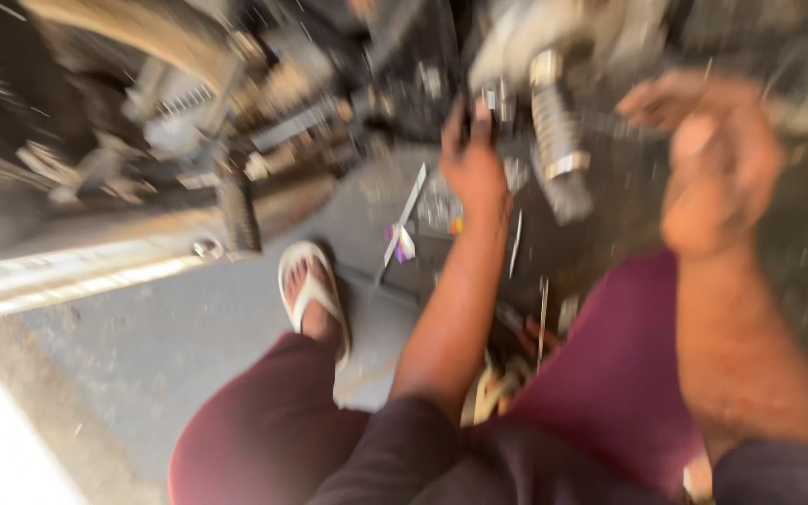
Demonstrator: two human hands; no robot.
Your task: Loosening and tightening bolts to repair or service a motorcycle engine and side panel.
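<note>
The single view sits on the person's head and looks steeply down past their own knees to the grey floor [189, 346], close enough that both forearms fill the lower half; the picture is smeared by motion. Taking the ribbed footpeg [558, 140] as landmark, the camera faces the motorcycle's underside [236, 103] above and to the left of it; the sandalled foot [310, 295] lies below-left.

**Sunlit concrete floor, blurred**

A grey concrete floor [189, 346] fills the lower left, stained and gritty. Strong sunlight falls across a pale strip [2, 440] at the left edge. The upper part lies in darker shade. Motion blur softens everything.
</note>
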